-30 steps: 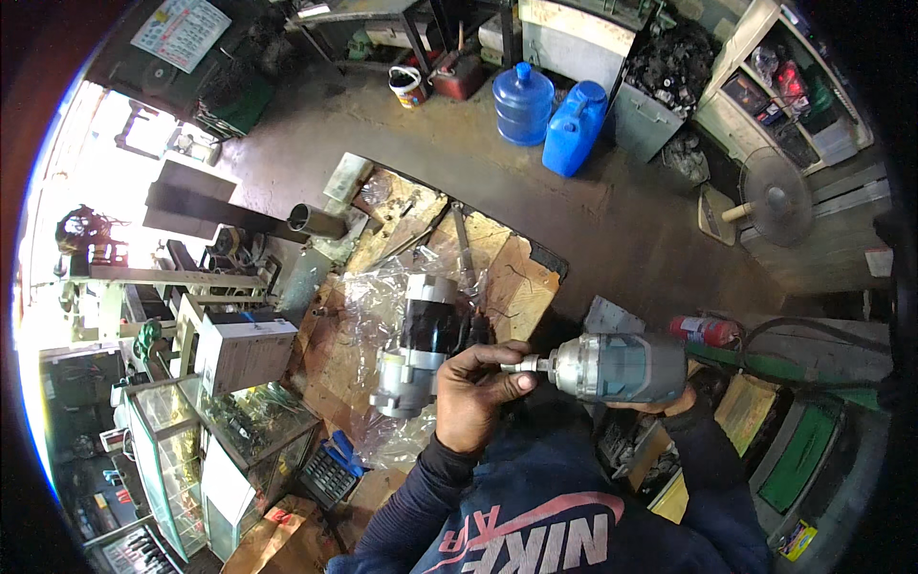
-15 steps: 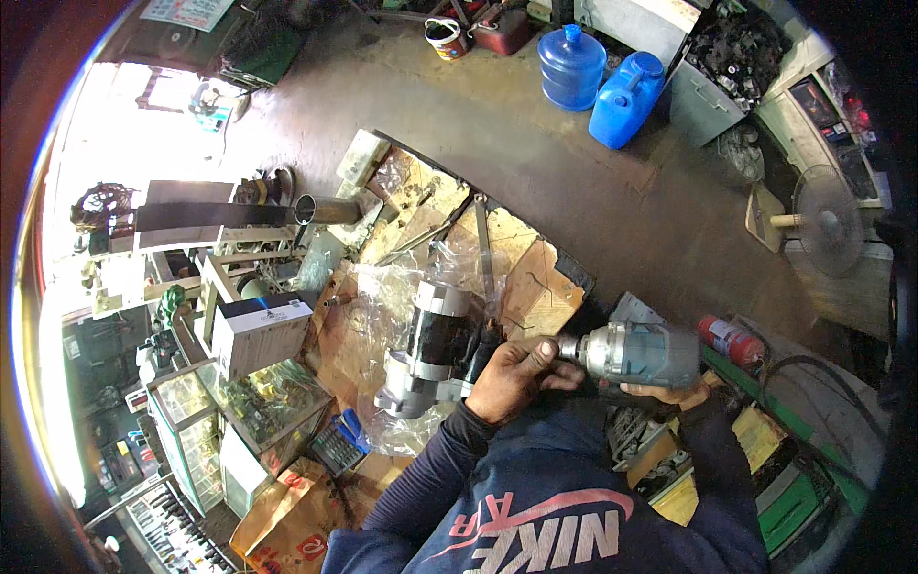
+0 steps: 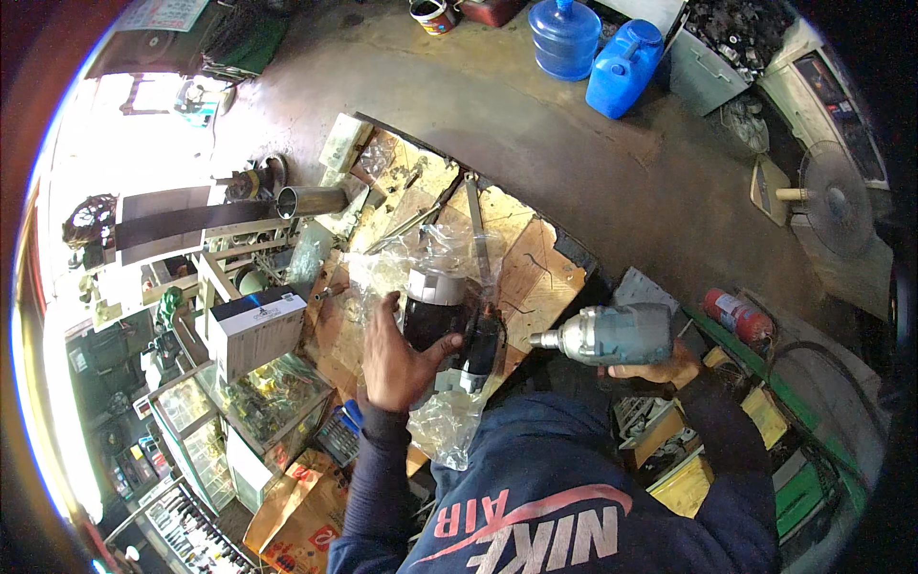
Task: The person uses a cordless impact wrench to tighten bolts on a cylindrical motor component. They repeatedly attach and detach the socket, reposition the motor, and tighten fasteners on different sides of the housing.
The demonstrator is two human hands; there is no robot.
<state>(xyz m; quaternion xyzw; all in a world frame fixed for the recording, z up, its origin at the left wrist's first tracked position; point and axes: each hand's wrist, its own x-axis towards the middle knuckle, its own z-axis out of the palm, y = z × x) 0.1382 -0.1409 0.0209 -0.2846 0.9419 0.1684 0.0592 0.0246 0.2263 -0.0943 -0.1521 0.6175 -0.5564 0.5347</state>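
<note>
A starter motor, black-bodied with a silver-grey end, lies on clear plastic wrap on the workbench. My left hand is laid around its near-left side, with the fingers on its left and the thumb across the front; the hand hides its lower part. A smaller black cylinder runs along its right side. My right hand is closed on the grip of an impact wrench, teal and grey. The wrench's nose points left toward the motor, apart from it. Its handle is mostly hidden.
Worn cardboard covers the bench, with a long metal tool on it. A white box stands left, near a metal cylinder. Blue water containers, a red fire extinguisher and a fan stand beyond.
My left hand has left the impact wrench's nose and moved left onto the starter motor. The wrench has shifted slightly left. The view has tilted a little.
</note>
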